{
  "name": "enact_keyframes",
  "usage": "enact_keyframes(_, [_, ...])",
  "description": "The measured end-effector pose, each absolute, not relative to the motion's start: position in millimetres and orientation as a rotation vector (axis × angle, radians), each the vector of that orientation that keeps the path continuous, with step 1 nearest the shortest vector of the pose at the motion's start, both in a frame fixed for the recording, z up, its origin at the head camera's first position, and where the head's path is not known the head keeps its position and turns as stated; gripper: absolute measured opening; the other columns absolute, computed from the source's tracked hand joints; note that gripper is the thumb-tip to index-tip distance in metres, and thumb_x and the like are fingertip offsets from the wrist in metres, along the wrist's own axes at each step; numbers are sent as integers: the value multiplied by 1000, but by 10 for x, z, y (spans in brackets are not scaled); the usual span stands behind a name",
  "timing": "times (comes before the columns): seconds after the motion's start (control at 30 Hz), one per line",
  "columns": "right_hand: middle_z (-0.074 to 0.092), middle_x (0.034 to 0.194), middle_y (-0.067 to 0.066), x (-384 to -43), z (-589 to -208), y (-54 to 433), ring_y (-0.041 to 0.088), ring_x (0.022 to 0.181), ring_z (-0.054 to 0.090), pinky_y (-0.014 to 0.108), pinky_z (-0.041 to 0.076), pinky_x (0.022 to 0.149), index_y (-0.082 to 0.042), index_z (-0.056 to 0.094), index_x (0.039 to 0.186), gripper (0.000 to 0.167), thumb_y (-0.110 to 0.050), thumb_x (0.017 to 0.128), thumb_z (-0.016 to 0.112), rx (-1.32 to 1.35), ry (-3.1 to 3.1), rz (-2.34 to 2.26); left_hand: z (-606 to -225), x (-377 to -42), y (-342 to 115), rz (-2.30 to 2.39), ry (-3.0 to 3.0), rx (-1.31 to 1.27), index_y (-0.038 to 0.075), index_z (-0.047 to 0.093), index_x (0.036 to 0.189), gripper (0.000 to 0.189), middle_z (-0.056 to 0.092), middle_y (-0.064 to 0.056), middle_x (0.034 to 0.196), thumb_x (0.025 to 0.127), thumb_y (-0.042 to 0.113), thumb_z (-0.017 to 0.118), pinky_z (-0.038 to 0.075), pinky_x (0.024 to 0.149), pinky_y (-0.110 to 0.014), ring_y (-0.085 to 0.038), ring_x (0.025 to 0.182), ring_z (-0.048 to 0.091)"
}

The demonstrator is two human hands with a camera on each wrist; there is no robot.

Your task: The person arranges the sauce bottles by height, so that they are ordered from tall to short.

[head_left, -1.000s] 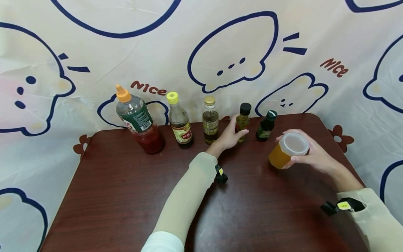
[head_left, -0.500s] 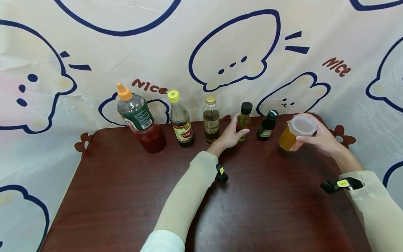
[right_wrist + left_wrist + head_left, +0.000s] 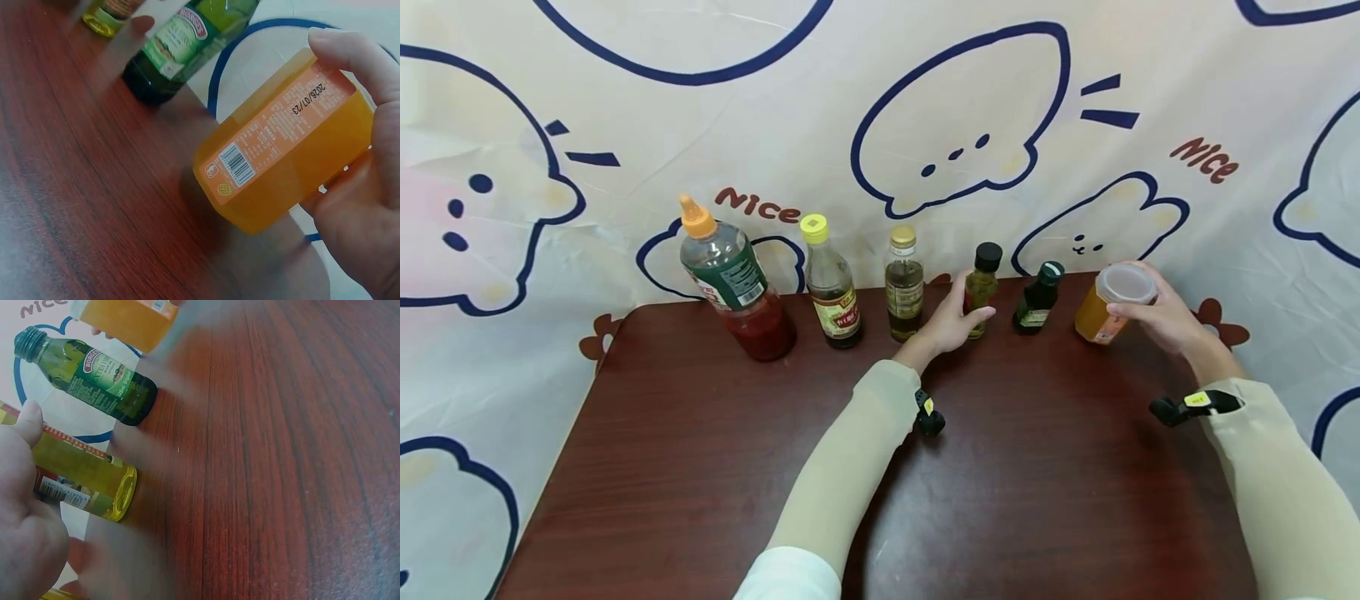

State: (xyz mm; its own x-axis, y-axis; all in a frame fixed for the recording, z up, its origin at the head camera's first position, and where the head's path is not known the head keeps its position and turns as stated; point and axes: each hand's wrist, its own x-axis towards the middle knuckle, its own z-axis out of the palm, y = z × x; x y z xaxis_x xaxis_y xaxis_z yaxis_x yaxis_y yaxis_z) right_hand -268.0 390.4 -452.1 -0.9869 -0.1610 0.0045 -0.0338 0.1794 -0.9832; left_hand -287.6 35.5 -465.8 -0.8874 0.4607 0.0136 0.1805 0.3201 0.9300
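Observation:
My left hand (image 3: pixel 946 323) holds a small bottle of yellow oil (image 3: pixel 981 292) with a black cap, standing at the back of the table. Its barcode label and clear base show in the left wrist view, the thumb lying along its side. On the far right, my right hand (image 3: pixel 1172 321) grips a jar of amber, honey-like contents (image 3: pixel 1092 317) with a pale lid. The right wrist view shows the jar's orange label (image 3: pixel 275 137) and its base close over the table. Between the two hands stands a dark green olive oil bottle (image 3: pixel 1035 304).
Left of my hands stand a bottle with a gold cap (image 3: pixel 904 287), a sauce bottle with a yellow cap (image 3: pixel 833 296) and a large red sauce bottle (image 3: pixel 748 308) with an orange nozzle. A printed cloth (image 3: pixel 760 142) hangs behind the dark red-brown table (image 3: pixel 737 467).
My right hand has carried the jar back and to the right, into line with the bottles, and it now stands more upright. The left hand has stayed on the oil bottle.

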Motion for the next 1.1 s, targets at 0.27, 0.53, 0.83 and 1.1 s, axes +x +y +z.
enact_keyframes(0.27, [50,127,-13,-2761,-4593,3933,11,114,43,19,41,90,-30,47,138,55,0,96,65,-191,2399,-1885,-4645,-2869,372,1601,2332,576,20,18,159,69,44,-11,152,105,29,59,38,114,-44,-25,140,44])
enact_keyframes(0.53, [42,127,-18,-2803,-4647,3899,6,116,38,48,26,115,-40,39,139,57,-10,99,65,-37,2439,-1828,-4673,-2854,352,1603,2351,580,19,18,159,70,43,-12,152,104,27,60,37,114,-44,-26,141,43])
enact_keyframes(0.83, [41,127,-17,-2775,-4701,3890,7,116,37,56,13,122,-34,31,148,64,-20,98,69,-56,2395,-1892,-4668,-2864,339,1597,2361,591,20,20,159,70,45,-11,151,104,27,61,37,115,-44,-25,141,43])
enact_keyframes(1.1, [40,126,-18,-2797,-4731,3917,6,116,36,61,6,122,-38,29,146,63,-18,99,67,-57,2360,-1882,-4682,-2874,372,1608,2383,566,19,23,159,70,47,-10,150,103,26,63,38,114,-42,-25,140,46])
